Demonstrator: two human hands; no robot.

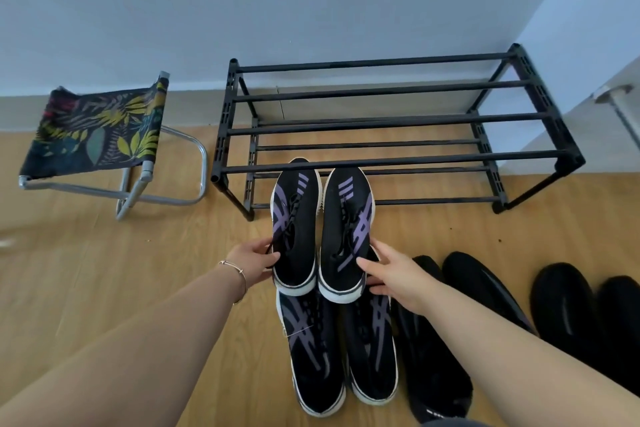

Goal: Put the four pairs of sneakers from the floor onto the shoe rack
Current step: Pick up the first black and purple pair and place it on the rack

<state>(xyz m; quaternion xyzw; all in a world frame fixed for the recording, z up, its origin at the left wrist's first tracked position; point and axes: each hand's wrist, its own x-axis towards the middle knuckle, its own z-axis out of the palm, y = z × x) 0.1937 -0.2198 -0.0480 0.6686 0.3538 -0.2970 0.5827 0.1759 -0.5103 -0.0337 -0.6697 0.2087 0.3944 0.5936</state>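
Observation:
A black two-tier shoe rack (398,159) made of bars stands against the wall, with no shoes on it. My left hand (254,262) grips the heel of a black sneaker with purple stripes (294,222). My right hand (391,274) grips the heel of its matching sneaker (344,229). Both are lifted side by side, toes pointing at the rack's front bar. On the floor below them lies a second black-and-purple pair (341,347). To its right lie an all-black pair (446,333) and another black pair (585,315).
A folding stool (100,128) with a leaf-print fabric seat and metal frame stands left of the rack. A door with a metal handle (613,97) is at the right edge. The floor (104,270) is light wood.

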